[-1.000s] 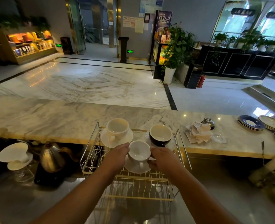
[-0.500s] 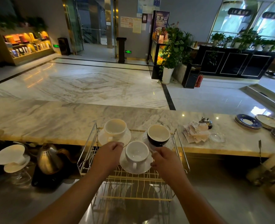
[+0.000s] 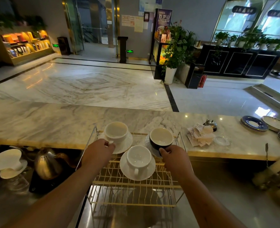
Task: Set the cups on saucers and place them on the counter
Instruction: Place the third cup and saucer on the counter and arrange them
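Observation:
Three cups stand on white saucers around a gold wire rack (image 3: 132, 191). A white cup (image 3: 138, 157) sits on its saucer (image 3: 124, 168) on the rack's top, handle toward me, with no hand on it. Behind it to the left, a second white cup (image 3: 116, 131) on a saucer (image 3: 127, 145) stands at the marble counter's (image 3: 53, 122) near edge. My left hand (image 3: 99, 149) pinches its handle. Behind to the right is a dark cup (image 3: 160, 139) with a white inside. My right hand (image 3: 174, 159) has its fingertips closed on that cup's lower side.
A steel kettle (image 3: 48, 163) and a white dripper (image 3: 6, 160) stand on the lower worktop at left. On the counter at right lie crumpled paper slips (image 3: 200, 135), a call bell (image 3: 210, 124), a clear lid (image 3: 221, 140) and stacked plates (image 3: 254, 124).
Both hands let go of the middle cup's saucer, which now rests on the rack. My left hand moved to the left white cup and my right hand to the dark cup.

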Action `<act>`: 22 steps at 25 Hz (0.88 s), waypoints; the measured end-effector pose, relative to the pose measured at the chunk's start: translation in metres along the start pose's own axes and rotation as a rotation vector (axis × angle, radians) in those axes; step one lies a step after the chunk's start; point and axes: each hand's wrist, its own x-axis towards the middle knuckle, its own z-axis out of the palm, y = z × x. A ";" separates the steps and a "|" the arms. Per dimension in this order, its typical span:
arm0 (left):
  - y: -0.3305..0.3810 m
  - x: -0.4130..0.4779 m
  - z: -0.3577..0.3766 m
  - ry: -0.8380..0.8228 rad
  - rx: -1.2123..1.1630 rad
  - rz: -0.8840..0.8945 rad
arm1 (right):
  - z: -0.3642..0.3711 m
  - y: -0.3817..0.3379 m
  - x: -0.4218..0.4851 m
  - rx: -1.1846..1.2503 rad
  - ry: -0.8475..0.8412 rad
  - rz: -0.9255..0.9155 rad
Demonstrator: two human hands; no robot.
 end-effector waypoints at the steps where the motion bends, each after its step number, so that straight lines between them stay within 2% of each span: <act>1: 0.001 0.002 0.000 -0.008 0.014 0.003 | 0.001 0.002 0.002 0.003 -0.016 -0.001; 20: -0.006 -0.010 0.017 0.012 -0.124 0.023 | 0.003 0.009 0.004 0.008 -0.006 -0.046; 22: -0.009 -0.016 0.014 0.055 -0.151 0.020 | 0.001 0.009 -0.002 0.053 0.047 -0.015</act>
